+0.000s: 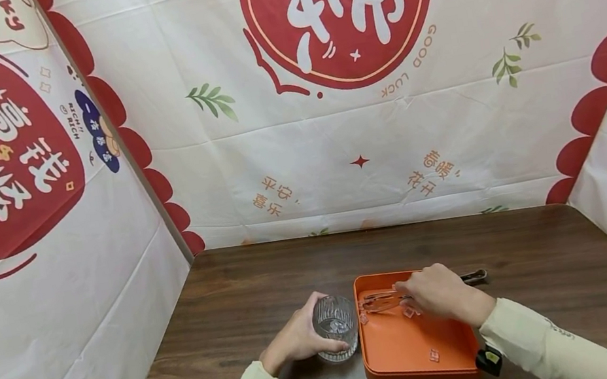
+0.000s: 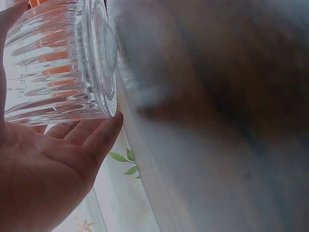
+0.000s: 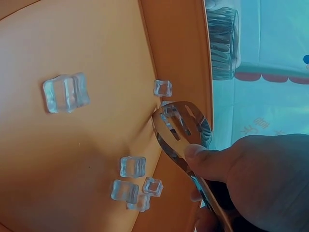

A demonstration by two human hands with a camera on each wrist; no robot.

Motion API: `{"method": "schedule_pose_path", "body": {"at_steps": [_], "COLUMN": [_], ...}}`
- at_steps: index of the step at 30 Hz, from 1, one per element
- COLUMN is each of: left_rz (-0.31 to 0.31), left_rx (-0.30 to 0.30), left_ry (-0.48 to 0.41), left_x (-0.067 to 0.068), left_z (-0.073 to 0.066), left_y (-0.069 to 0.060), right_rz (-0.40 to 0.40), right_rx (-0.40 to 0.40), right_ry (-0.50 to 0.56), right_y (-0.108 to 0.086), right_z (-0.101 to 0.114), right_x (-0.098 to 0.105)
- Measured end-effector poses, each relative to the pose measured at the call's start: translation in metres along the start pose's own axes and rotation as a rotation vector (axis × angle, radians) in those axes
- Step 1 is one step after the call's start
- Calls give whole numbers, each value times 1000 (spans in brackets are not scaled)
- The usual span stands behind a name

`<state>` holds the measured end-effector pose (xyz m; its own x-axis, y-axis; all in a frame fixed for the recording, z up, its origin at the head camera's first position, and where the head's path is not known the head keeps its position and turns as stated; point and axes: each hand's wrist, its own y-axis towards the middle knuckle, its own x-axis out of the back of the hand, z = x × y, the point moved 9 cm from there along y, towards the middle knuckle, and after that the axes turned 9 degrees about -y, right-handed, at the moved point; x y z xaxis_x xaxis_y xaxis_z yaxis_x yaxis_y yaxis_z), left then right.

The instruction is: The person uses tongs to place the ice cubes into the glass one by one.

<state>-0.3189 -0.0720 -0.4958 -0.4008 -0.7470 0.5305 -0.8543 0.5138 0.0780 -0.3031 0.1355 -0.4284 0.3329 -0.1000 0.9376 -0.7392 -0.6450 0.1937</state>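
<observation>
My left hand (image 1: 301,335) holds a clear ribbed glass (image 1: 338,343) upright just left of an orange tray (image 1: 402,359), thumb and fingers around its sides. Clear shapes show inside the glass, too unclear to tell apart. In the left wrist view, fingers (image 2: 99,137) reach under the edge of the glass's base. My right hand (image 1: 435,291) grips metal tongs (image 3: 181,125) over the tray's far part. In the right wrist view, the slotted tong heads are at a clear ice-like cube (image 3: 167,107) by the tray wall; whether they clasp it I cannot tell.
Several more clear cubes (image 3: 133,166) lie in the tray, some clustered, one pair (image 1: 434,355) near its front. The tray stands on a dark wooden table (image 1: 236,293). Printed white cloth (image 1: 332,145) hangs behind the table and on both sides.
</observation>
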Motion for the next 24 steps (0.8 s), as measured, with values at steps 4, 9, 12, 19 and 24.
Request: {"method": "schedule_pose_path", "body": {"at_steps": [4,9,12,19,24], "left_rz": [0,0,1,0,1], "left_rx": [2,0,-4,2,4], "left_ry": [7,7,5,7,8], "left_x": [0,0,0,0,0], "left_z": [0,0,-1,-1,-1], "left_y": [0,0,0,0,0], "right_rz": [3,-6,-12,4,-29], "right_rx": [-8,-12,-13,-30,-28], "right_ry": [1,-7,-11,1,13], "right_y": [-1,-1,-2,-5,-7], "right_z": [-1,-3,-4,-9,-13], "right_x": [2,7,11,15,22]}}
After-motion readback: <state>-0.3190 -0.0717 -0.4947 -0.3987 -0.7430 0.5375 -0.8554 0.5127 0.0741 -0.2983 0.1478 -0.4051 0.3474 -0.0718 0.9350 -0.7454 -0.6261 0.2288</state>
